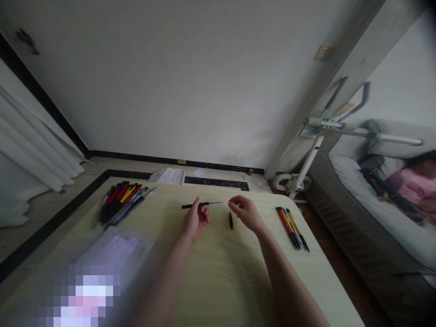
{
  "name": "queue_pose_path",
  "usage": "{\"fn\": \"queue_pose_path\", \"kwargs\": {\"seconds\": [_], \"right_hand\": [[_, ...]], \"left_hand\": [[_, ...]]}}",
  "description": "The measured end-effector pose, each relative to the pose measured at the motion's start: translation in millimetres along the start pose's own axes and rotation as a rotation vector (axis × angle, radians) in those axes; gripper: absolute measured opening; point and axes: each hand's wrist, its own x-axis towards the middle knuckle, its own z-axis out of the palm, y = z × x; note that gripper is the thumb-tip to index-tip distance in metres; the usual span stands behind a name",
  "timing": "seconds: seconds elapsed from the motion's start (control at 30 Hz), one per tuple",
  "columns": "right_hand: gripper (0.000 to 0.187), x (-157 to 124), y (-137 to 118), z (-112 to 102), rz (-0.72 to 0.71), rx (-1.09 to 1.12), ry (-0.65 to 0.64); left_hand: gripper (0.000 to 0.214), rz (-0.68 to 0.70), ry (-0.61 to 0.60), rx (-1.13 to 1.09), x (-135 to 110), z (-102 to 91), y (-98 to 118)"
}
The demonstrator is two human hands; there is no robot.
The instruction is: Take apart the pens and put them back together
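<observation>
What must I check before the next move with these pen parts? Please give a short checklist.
1. Left hand grips thin pen part: ok, pinched, held level above the table.
2. Right hand is free: cannot tell, fingertips are curled together.
3. Black piece within reach: ok, lies on the table between both hands.
4. Pen pile clear of the hands: ok, far left.
5. Small row of pens safely on the table: ok, though near its right edge.

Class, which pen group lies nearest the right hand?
The small row, just right of the right hand; the big pile lies beyond the left hand.
</observation>
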Motion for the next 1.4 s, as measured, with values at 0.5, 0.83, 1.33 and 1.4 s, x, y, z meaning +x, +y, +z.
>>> {"fn": "queue_pose_path", "kwargs": {"seconds": [0.5,0.83,1.33,1.4], "right_hand": [[0.026,-4.7,-6.9,40.7,-0.006,0.581,0.206],[0.026,-6.4,-7.5,44.7,0.003,0.517,0.181],[0.026,-5.9,-5.0,47.5,0.026,0.496,0.159],[0.027,-5.9,-4.8,48.0,0.031,0.494,0.157]], "left_hand": [[0.036,0.034,-0.015,0.012,-1.5,2.1,-0.4],[0.034,0.03,0.008,0.008,-3.4,5.3,0.9],[0.035,0.026,0.006,0.01,-1.9,4.7,0.3],[0.035,0.023,0.01,0.016,-2.0,4.9,0.4]]}}
